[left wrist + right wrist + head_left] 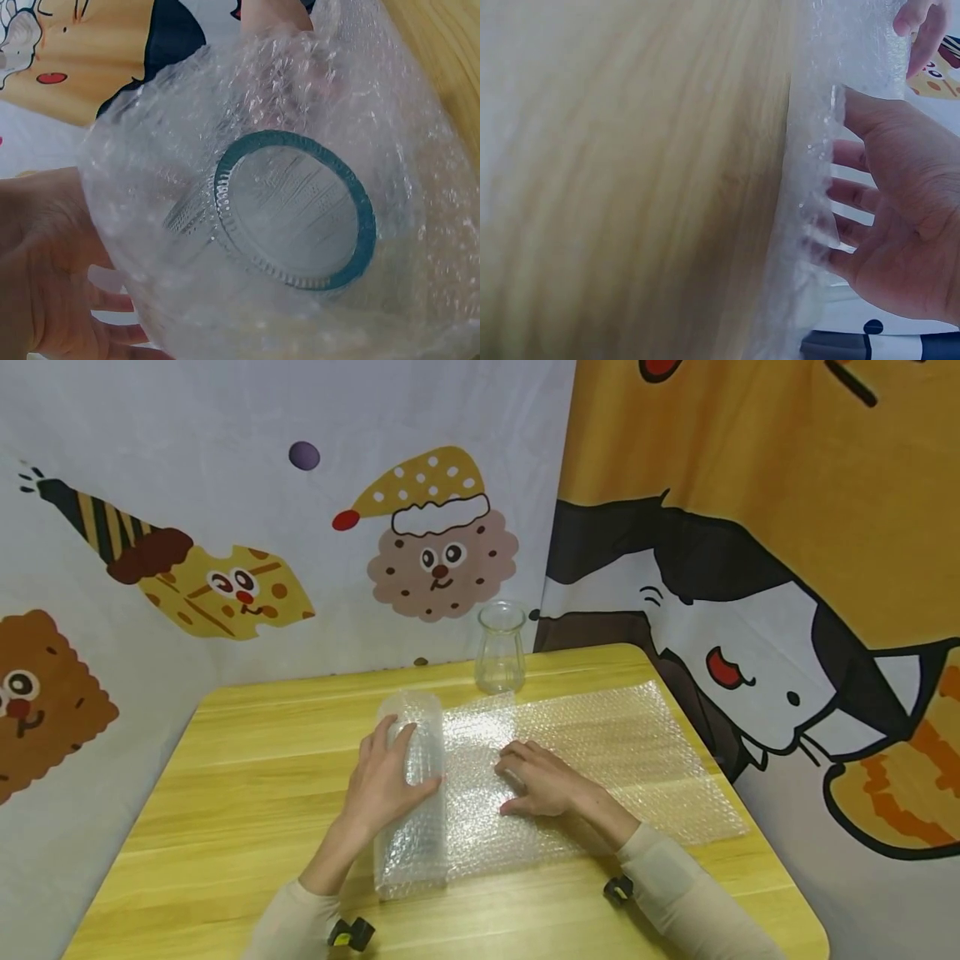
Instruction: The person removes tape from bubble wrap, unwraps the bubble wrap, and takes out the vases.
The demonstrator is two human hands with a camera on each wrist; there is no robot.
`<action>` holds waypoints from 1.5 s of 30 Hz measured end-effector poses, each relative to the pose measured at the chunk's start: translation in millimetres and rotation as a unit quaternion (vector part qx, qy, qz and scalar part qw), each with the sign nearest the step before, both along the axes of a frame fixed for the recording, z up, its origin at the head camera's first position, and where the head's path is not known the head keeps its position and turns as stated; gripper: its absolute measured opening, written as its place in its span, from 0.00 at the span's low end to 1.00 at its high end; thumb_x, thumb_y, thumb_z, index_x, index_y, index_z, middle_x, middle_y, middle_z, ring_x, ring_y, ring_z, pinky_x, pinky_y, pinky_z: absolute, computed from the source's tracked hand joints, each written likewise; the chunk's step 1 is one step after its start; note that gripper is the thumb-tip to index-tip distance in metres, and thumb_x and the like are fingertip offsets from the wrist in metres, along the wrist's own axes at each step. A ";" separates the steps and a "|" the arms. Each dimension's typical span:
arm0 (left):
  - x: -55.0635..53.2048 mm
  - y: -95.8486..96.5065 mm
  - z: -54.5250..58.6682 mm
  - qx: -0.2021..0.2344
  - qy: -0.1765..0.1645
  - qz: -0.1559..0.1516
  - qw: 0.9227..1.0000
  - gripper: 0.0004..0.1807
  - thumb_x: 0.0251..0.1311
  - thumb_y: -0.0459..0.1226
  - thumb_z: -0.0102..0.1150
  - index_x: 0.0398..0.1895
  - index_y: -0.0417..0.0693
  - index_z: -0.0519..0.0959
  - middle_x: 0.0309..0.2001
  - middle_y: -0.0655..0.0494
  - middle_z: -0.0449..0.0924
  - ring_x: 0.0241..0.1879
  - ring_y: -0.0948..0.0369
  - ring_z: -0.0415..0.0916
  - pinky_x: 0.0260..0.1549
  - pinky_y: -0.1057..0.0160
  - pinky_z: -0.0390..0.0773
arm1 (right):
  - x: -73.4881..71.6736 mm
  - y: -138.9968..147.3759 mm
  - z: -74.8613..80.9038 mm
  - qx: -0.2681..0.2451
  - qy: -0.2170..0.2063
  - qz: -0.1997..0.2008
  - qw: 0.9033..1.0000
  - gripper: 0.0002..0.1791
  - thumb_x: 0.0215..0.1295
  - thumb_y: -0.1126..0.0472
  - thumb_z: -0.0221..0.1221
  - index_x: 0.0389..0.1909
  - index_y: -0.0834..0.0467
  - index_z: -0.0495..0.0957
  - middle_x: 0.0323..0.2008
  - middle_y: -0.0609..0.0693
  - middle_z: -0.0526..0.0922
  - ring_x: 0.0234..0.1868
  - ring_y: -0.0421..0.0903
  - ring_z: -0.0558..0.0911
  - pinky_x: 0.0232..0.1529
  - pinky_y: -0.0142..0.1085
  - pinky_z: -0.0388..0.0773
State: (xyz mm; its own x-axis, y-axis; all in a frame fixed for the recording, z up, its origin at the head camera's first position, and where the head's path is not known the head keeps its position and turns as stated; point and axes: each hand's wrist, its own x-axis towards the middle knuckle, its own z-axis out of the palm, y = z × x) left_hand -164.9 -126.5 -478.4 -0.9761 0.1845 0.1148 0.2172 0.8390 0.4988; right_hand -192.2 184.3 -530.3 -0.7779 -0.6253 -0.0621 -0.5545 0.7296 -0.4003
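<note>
A roll of bubble wrap (420, 835) lies lengthwise on the table, its loose sheet (615, 743) spread flat to the right. In the left wrist view, the round end of a glass item (292, 210) with a teal edge shows through the wrap; its full shape is hidden. My left hand (380, 781) lies over the roll with fingers spread and thumb along its right side. My right hand (543, 781) touches the flat wrap right of the roll, fingers slightly bent. In the right wrist view, the right fingertips (847, 191) meet the wrap.
A clear glass jar (500, 652) stands upright at the back of the table, just behind the wrap. The wooden table (247, 777) has its back edge near a printed cloth (262, 410) and its right edge near another printed cloth (750, 485).
</note>
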 end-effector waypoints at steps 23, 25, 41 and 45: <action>-2.5 -37.2 -2.6 0.062 -0.071 -0.017 0.995 0.59 0.60 0.50 0.79 0.90 0.44 0.58 0.91 0.33 0.49 0.86 0.28 0.56 0.74 0.17 0.71 | 0.3 0.0 1.7 -0.002 -0.006 0.002 1.000 0.39 0.68 0.40 0.77 0.72 0.55 0.81 0.76 0.56 0.77 0.76 0.59 0.77 0.81 0.61 0.77; -2.9 -39.4 -1.9 0.063 -0.073 -0.022 0.995 0.60 0.60 0.50 0.79 0.90 0.43 0.58 0.91 0.32 0.49 0.86 0.27 0.56 0.75 0.17 0.71 | -0.1 -0.1 1.8 0.000 -0.007 0.002 1.000 0.39 0.68 0.40 0.77 0.72 0.55 0.80 0.76 0.56 0.77 0.76 0.59 0.77 0.82 0.61 0.77; -0.8 -58.5 0.4 0.091 -0.098 -0.020 0.991 0.60 0.62 0.49 0.78 0.92 0.46 0.54 0.92 0.36 0.49 0.85 0.28 0.61 0.78 0.20 0.68 | -1.7 0.5 1.7 0.008 -0.003 0.007 1.000 0.39 0.69 0.39 0.77 0.73 0.54 0.80 0.75 0.56 0.77 0.76 0.58 0.77 0.82 0.60 0.76; 0.3 -65.7 0.2 0.101 -0.109 -0.017 0.989 0.59 0.63 0.48 0.77 0.92 0.48 0.53 0.92 0.36 0.50 0.85 0.28 0.61 0.77 0.19 0.69 | -1.9 0.4 1.2 0.012 -0.006 0.007 1.000 0.39 0.69 0.38 0.76 0.73 0.54 0.79 0.76 0.56 0.76 0.76 0.58 0.76 0.81 0.60 0.77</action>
State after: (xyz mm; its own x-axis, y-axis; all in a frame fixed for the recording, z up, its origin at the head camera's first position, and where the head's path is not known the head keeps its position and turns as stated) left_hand -164.6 -192.2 -478.2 -0.9753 0.2127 -0.0601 0.1122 0.7109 0.6942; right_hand -194.1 184.7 -529.1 -0.7681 -0.6345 -0.0859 -0.5603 0.7310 -0.3894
